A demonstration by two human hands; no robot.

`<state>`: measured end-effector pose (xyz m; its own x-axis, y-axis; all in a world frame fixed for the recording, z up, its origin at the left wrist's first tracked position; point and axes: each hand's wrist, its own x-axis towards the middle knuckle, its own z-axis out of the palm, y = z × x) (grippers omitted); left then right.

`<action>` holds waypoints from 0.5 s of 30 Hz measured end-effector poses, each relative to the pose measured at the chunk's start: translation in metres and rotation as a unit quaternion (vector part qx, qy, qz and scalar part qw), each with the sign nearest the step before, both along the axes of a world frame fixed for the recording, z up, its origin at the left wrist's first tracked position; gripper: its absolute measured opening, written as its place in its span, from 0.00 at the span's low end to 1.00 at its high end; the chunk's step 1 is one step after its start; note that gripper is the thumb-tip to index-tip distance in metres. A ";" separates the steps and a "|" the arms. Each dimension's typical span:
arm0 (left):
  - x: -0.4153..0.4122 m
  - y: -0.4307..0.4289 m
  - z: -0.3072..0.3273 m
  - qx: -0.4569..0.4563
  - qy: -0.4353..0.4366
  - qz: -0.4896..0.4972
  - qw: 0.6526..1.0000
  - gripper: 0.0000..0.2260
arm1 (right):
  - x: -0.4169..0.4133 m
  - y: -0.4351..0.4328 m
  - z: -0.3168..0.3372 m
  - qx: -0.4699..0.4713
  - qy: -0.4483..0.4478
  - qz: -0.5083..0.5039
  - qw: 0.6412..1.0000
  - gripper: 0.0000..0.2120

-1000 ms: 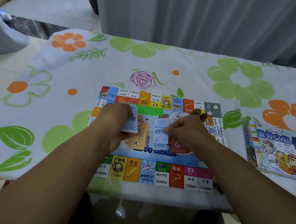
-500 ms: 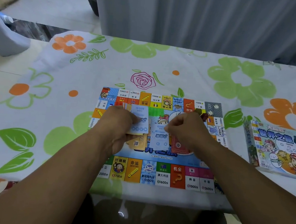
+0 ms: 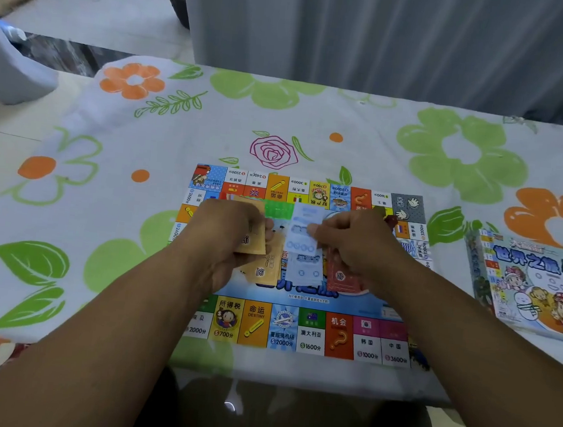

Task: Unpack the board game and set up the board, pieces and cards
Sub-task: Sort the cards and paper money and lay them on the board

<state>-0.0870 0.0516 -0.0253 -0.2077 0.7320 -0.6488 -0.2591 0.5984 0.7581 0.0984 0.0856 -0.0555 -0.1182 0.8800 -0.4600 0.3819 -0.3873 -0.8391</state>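
The game board (image 3: 296, 331) lies flat on the bench (image 3: 135, 144), with its near side close to the front edge of the bench. Three small piles of paper notes lie side by side in the middle of the board: a tan pile (image 3: 262, 270), a blue pile (image 3: 303, 271) and a red pile (image 3: 341, 278). The left hand (image 3: 222, 238) is curled round a stack of tan notes (image 3: 253, 243), just over the tan pile. The right hand (image 3: 356, 244) pinches one blue note (image 3: 303, 227) with thumb and finger, over the blue pile. The note is blurry, so it may be more than one. The two hands are near each other but apart. Both arms lie across the sides of the board. There is open flowery cloth to the left of the board and behind it. The game box (image 3: 534, 286) lies to the right, apart from the board. A grey curtain (image 3: 359, 31) hangs behind the far edge of the bench
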 end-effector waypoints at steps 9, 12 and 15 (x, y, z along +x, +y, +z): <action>-0.001 -0.001 0.001 -0.006 -0.016 0.025 1.000 0.12 | 0.001 -0.003 -0.017 0.013 -0.141 0.054 0.988 0.13; -0.002 0.001 -0.004 -0.012 -0.012 0.025 1.000 0.16 | 0.002 -0.004 -0.019 0.016 -0.189 0.058 0.980 0.17; -0.003 0.003 -0.005 -0.024 -0.012 0.018 0.999 0.17 | -0.001 -0.006 -0.016 0.037 -0.216 0.068 0.973 0.16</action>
<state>-0.0905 0.0542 -0.0306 -0.2180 0.6922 -0.6880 -0.2984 0.6239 0.7223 0.0979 0.0797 -0.0711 -0.0460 0.9027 -0.4278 0.7494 -0.2520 -0.6123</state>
